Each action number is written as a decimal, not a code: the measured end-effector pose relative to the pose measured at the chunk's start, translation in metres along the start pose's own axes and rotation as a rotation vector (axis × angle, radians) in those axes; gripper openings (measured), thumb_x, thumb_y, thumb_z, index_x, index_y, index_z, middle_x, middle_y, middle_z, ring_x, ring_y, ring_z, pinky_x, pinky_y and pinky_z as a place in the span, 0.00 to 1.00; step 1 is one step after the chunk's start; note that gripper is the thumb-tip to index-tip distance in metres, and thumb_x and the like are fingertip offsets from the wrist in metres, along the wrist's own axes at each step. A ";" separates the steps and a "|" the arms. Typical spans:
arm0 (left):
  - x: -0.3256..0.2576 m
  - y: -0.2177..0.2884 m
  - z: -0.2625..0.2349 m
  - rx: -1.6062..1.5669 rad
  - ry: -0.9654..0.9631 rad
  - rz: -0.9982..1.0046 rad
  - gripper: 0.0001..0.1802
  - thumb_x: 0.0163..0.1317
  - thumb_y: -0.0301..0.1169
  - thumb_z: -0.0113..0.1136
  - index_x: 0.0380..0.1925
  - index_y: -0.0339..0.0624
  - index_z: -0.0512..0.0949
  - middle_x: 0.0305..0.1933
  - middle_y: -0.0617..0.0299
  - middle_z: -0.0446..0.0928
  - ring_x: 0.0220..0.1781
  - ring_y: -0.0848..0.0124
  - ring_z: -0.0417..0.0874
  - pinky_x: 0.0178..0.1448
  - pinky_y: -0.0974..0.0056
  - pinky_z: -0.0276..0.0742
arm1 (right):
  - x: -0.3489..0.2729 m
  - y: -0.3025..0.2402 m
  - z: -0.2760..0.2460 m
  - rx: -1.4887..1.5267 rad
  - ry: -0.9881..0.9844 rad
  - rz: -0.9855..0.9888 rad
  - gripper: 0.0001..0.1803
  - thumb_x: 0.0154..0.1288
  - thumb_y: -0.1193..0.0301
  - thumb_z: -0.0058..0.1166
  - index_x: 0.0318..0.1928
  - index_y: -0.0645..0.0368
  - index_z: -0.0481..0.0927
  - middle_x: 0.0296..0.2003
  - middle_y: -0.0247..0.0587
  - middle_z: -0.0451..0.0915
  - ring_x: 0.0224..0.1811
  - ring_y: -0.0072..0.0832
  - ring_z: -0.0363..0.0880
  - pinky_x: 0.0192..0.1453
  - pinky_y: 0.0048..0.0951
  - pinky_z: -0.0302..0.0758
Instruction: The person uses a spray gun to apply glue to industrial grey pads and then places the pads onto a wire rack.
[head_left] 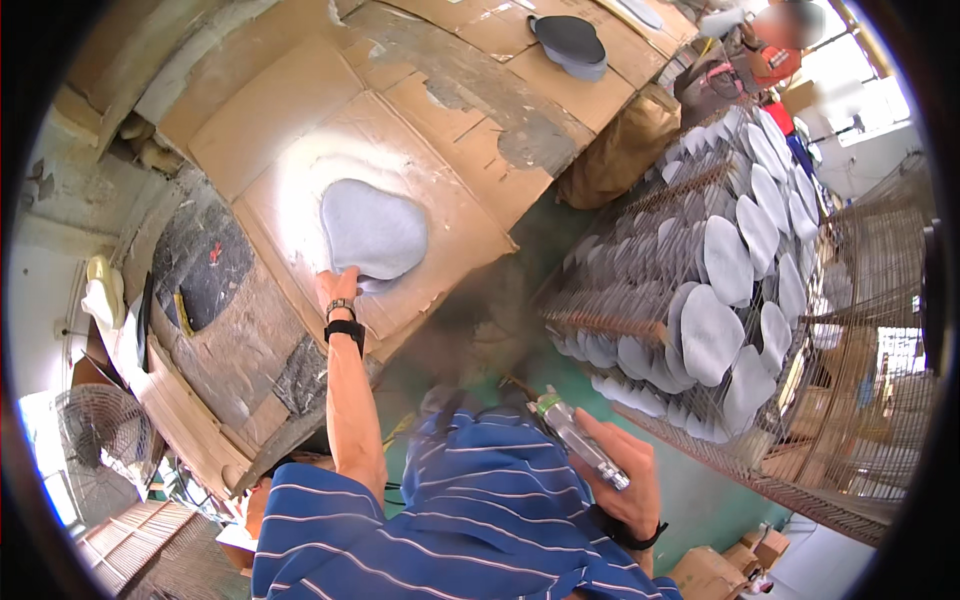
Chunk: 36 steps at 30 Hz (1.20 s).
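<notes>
A grey, rounded fabric pad (375, 228) lies on the cardboard-covered table in front of me, with a white powdery or sprayed patch around it. My left hand (340, 288) reaches to the pad's near edge and pinches it, fingers partly hidden by the hand. A second pale edge shows just under the pad. Down by my right side, away from the table, my right hand (620, 470) is wrapped round a silver tool with a green ring, which looks like a spray gun (578, 438). Its far end is blurred.
To the right stands a wire rack (660, 330) hung with several grey oval pads (712, 335). A dark pad stack (570, 45) sits at the table's far end. Another person (755, 65) is beyond the rack. A fan (100, 425) stands at the left; cardboard boxes (710, 572) lie lower right.
</notes>
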<state>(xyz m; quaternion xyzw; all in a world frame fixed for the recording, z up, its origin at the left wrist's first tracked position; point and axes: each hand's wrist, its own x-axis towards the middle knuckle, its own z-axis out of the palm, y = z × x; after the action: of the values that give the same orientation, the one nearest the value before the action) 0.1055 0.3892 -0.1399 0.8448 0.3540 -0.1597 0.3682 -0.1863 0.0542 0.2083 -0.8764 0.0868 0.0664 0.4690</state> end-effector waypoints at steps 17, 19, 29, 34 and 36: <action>0.000 0.014 -0.008 -0.359 -0.247 0.150 0.17 0.57 0.38 0.68 0.39 0.34 0.86 0.31 0.57 0.85 0.29 0.71 0.87 0.32 0.65 0.85 | 0.191 0.085 0.167 -0.121 -0.668 -0.304 0.46 0.55 0.77 0.62 0.76 0.55 0.61 0.41 0.61 0.84 0.42 0.57 0.83 0.46 0.44 0.79; -0.003 0.013 -0.008 -0.436 -0.284 0.120 0.16 0.58 0.35 0.67 0.40 0.32 0.85 0.31 0.56 0.85 0.30 0.70 0.88 0.33 0.65 0.86 | 0.233 0.123 0.228 -0.110 -0.742 -0.296 0.50 0.52 0.78 0.61 0.77 0.56 0.58 0.37 0.61 0.84 0.35 0.50 0.85 0.39 0.42 0.80; 0.006 0.022 -0.011 -0.797 -0.428 0.127 0.12 0.60 0.27 0.60 0.40 0.27 0.78 0.34 0.52 0.83 0.31 0.63 0.87 0.41 0.59 0.89 | 0.321 0.131 0.280 -0.097 -1.002 0.303 0.58 0.48 0.85 0.61 0.81 0.49 0.52 0.27 0.42 0.84 0.22 0.26 0.78 0.18 0.31 0.64; 0.008 0.034 -0.016 -0.742 -0.453 0.118 0.10 0.60 0.26 0.59 0.37 0.27 0.77 0.35 0.50 0.82 0.32 0.60 0.87 0.43 0.56 0.89 | 0.316 0.117 0.271 -0.152 -0.992 0.190 0.58 0.42 0.87 0.60 0.79 0.45 0.60 0.29 0.37 0.83 0.31 0.25 0.80 0.26 0.27 0.70; 0.010 0.034 -0.017 -0.747 -0.464 0.118 0.10 0.60 0.25 0.59 0.37 0.27 0.76 0.34 0.50 0.82 0.32 0.60 0.87 0.43 0.55 0.89 | 0.322 0.114 0.271 -0.045 -0.953 0.167 0.58 0.40 0.86 0.62 0.77 0.47 0.61 0.29 0.36 0.83 0.28 0.24 0.79 0.24 0.28 0.69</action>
<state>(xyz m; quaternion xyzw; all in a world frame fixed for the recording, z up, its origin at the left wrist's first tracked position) 0.1371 0.3895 -0.1162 0.6142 0.2466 -0.1853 0.7263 0.0939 0.1888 -0.0972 -0.7484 -0.0691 0.4996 0.4307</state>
